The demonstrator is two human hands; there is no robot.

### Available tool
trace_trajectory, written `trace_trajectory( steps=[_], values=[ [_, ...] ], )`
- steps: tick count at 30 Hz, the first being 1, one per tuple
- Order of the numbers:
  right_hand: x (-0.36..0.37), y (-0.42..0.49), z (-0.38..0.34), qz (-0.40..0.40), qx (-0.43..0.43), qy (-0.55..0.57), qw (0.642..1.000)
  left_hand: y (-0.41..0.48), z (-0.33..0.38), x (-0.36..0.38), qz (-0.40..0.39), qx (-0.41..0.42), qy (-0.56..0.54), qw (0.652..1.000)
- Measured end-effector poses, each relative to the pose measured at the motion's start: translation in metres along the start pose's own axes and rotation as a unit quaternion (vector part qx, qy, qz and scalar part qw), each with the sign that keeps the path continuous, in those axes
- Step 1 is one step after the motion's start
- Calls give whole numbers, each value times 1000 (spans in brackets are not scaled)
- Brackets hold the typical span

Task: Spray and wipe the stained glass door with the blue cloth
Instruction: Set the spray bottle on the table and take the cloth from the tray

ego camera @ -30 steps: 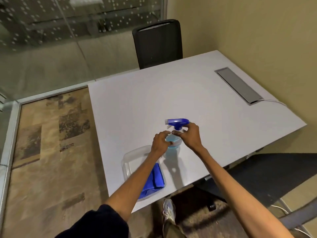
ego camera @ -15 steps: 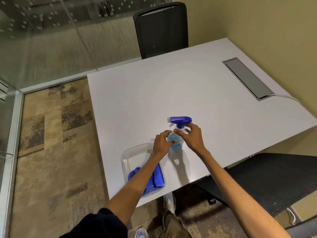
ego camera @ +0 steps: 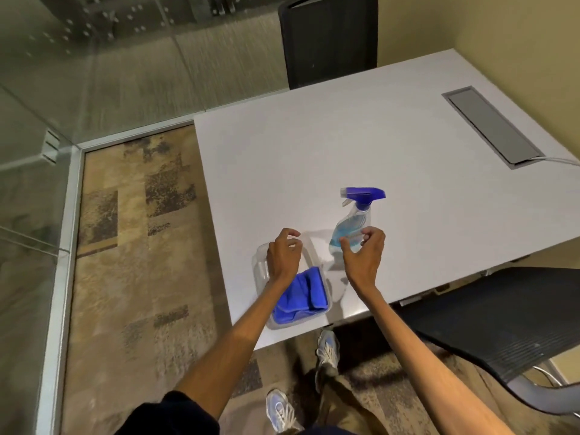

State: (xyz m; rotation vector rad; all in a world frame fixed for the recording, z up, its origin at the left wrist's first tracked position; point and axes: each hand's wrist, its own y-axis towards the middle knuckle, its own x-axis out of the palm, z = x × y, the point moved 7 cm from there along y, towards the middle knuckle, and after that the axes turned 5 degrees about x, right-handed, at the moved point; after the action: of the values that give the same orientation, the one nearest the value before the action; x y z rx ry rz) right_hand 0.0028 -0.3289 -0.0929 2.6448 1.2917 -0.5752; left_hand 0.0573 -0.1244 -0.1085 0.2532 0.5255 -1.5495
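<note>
Spray bottle (ego camera: 354,227) stands upright on the white table (ego camera: 361,146), a little right of centre in the frame, with blue liquid in its clear body and a blue trigger head whose nozzle points toward the left edge of the picture. Just below it, the right hand (ego camera: 364,254) hovers with its fingers curled loosely and spread, gripping nothing; the fingertips overlap the lower part of the bottle, and whether they touch it cannot be told. To the left, the left hand (ego camera: 284,255) is likewise empty, fingers bent in a loose claw above the upper end of a clear plastic tray (ego camera: 260,268). That tray sits at the near edge of the table, in the lower middle of the frame, and the blue cloth (ego camera: 301,296) lies bunched in its lower half, partly hidden by the left forearm. Glass door (ego camera: 94,73) and glass wall fill the upper left, dotted with pale spots near the top, its metal frame meeting patterned carpet (ego camera: 131,246). A black chair (ego camera: 329,39) stands at the far side of the table, top centre, and a grey cable hatch (ego camera: 492,127) is set into the tabletop at the upper right. Another dark mesh chair (ego camera: 489,324) shows at the lower right.
</note>
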Motion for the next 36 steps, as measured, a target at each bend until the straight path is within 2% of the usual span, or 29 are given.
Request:
trace_trajectory(
  steps=[3,6,10,14,16,19,22,28,32,36],
  values=[
    [27,-21,-5,-75,-30,-44,996,-8,-8,-21,12,40,127,991],
    [59,-35,-9,-173,-103,-185,962,-16,-13,-23,-9,108,264,959],
    [100,-51,-1,-281,-182,-441,833,-24,-33,-9,-105,143,429,886],
    [121,-59,20,-352,-229,-563,712,-31,-49,5,-191,149,499,832],
    [122,-59,27,-357,-250,-596,674,-32,-55,9,-212,148,504,824],
    [123,-59,33,-359,-272,-622,641,-32,-66,9,-231,125,516,815],
    [125,-59,35,-363,-280,-624,633,-31,-73,6,-239,112,510,818],
    [130,-54,24,-370,-239,-606,662,-26,-69,-5,-214,98,476,847],
    [131,-46,8,-383,-177,-586,691,-23,-57,-20,-197,84,399,892],
    [124,-29,-18,-382,-115,-547,736,-20,-41,-41,-150,55,282,946]
  ],
)
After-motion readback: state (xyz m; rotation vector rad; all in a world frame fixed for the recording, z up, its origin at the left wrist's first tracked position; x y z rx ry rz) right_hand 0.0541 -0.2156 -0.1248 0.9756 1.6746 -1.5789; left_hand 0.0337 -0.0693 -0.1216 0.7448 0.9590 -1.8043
